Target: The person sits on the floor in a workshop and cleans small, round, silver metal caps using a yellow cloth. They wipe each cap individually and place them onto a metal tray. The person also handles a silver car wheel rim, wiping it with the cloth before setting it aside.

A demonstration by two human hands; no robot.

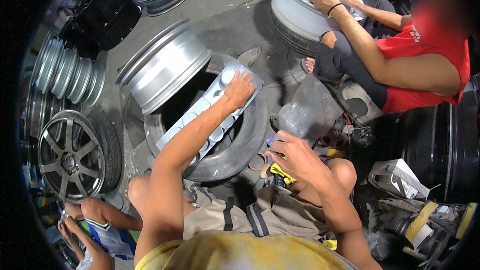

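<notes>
Left hand [241, 90], fingers loosely spread, rests on silver panel [204, 105] lying across tire [255, 132]: steadying, likely. Right hand [297, 157] curled near purple thing [271, 141]; can't tell if gripping. Next move probably calls for steady panel.

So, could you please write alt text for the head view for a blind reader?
A person's left hand rests on a long grey tray of round pieces lying across a tire; their right hand is raised, something purple at its fingertips. A silver rim sits against the tire; nearby, a person in red handles a white rim.
</notes>
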